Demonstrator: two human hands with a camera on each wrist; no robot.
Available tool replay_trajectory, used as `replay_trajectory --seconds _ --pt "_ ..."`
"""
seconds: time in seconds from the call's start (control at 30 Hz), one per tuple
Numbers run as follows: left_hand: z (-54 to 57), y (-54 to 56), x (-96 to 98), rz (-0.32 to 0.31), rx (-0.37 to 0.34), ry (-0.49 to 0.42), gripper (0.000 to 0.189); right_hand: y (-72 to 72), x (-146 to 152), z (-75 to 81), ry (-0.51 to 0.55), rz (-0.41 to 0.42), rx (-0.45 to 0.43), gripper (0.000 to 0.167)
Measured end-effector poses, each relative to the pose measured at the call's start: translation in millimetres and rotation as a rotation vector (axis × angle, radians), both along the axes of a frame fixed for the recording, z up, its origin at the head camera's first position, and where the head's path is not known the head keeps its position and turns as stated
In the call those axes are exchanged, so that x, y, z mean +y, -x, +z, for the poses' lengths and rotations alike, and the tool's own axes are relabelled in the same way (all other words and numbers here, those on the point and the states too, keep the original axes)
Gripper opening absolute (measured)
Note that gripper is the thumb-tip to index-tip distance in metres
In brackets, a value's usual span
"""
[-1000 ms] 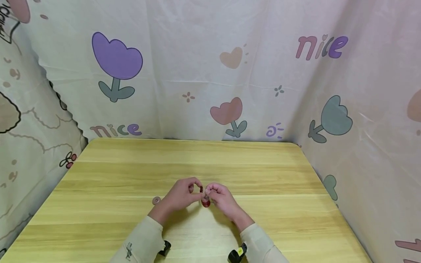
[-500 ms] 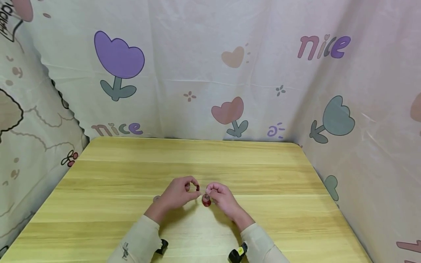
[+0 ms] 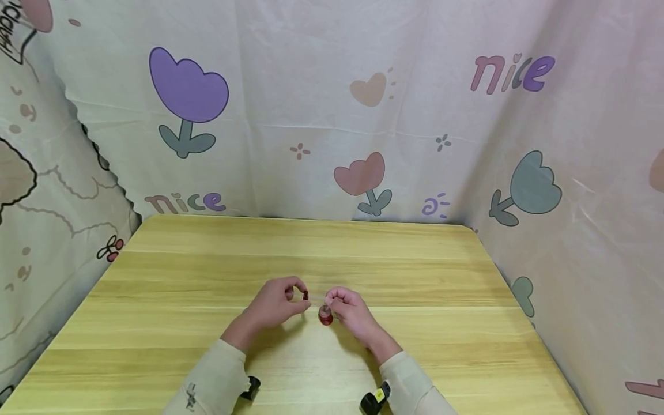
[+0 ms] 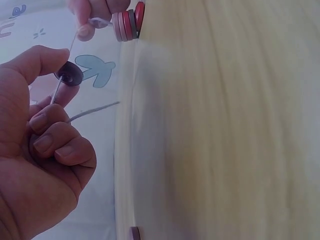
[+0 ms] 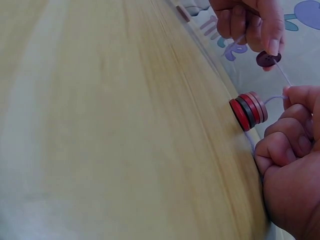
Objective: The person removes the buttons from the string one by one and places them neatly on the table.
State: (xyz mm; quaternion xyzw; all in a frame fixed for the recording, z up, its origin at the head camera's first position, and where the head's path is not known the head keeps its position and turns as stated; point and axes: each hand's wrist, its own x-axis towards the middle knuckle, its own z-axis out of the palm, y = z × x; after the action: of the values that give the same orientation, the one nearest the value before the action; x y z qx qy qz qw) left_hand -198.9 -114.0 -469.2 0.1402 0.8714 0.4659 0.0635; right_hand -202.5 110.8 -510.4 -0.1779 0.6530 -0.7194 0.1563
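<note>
My left hand [image 3: 271, 304] pinches a dark button [image 4: 72, 73] between thumb and index finger, its other fingers curled in. A thin pale string [image 5: 283, 74] passes through the button, and its loose tail trails below the left hand in the left wrist view. To the right, my right hand [image 3: 354, 314] pinches the string between thumb and forefinger. Just beneath those fingertips, a stack of buttons [image 5: 248, 111] in red, black and dusty pink sits threaded on the same string. The stack stands close over the wooden table [image 3: 415, 276].
A loose brownish button [image 5: 183, 13] lies on the table left of the left hand; the left wrist mostly covers it in the head view. Black wrist cameras [image 3: 374, 399] show at both sleeves. A patterned curtain [image 3: 290, 75] rises behind the table.
My left hand has drawn left, away from the right hand, taking the dark button with it along the string. The right hand and the button stack stay nearly in place.
</note>
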Motion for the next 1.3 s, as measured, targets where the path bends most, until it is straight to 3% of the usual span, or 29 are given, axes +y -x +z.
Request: replay_trajectory --seconds 0.7,1.3 --pt "5.7 -1.0 -28.9 0.091 -0.066 0.004 0.021 0.3 0 0.9 0.006 0.009 -0.022 0.026" --pt "4.6 -1.1 -51.4 0.118 -0.046 -0.001 0.02 0.8 1 -0.4 0.005 0.016 -0.019 0.027"
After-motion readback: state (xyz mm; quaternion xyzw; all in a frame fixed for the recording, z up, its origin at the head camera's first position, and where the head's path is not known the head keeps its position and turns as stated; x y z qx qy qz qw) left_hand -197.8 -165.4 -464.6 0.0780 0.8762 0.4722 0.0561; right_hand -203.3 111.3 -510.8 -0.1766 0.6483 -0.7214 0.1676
